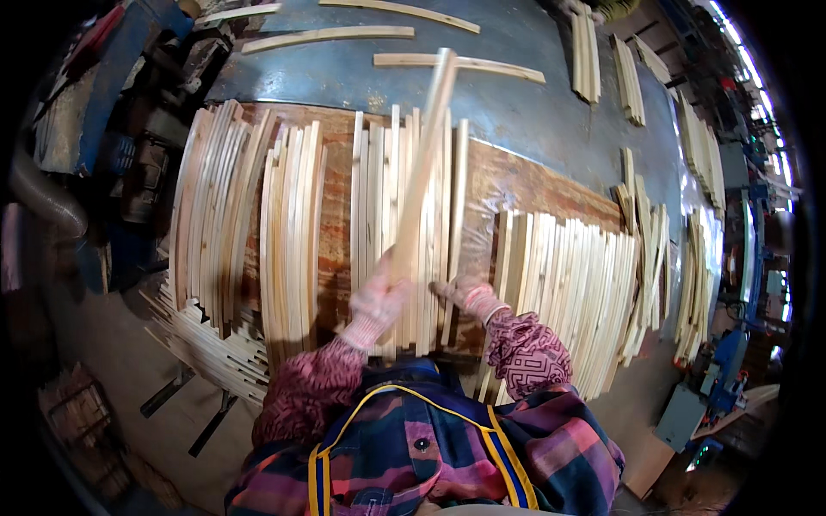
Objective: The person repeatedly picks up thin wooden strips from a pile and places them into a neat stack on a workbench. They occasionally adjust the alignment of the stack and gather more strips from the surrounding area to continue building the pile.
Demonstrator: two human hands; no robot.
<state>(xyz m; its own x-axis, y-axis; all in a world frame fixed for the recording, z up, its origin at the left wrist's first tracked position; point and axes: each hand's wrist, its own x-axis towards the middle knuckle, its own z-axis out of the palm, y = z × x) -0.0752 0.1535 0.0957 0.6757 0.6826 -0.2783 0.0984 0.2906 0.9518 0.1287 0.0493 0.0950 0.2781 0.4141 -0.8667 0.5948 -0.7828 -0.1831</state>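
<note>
Raised strip (422,155) gripped toward its near end

We judge this pale wooden piece to be light for its length and stiff, with perhaps a little spring toward its far tip. Bare sawn wood should offer fair friction rather than slip, and it does not look fragile, though its edges might splinter. For balance we would take hold around the middle of its length; a hold near one end leaves the long far portion free to swing.

Our landmark is the middle row of strips (366,215), lying on the brown board (568,189). The raised strip slants over this row, its far end reaching past the row's far edge. Our gloved left hand (379,301) is closed around it above the near part of the row, so most of the length stretches forward of the grip. Where the near end stops, we cannot tell.

Our gloved right hand (469,297) is at the right edge of the row, its fingertips just beside or touching the strips there; whether it grips anything we cannot tell. Left of the row stands another row (292,198); to its right, a broader one (585,292).
</note>
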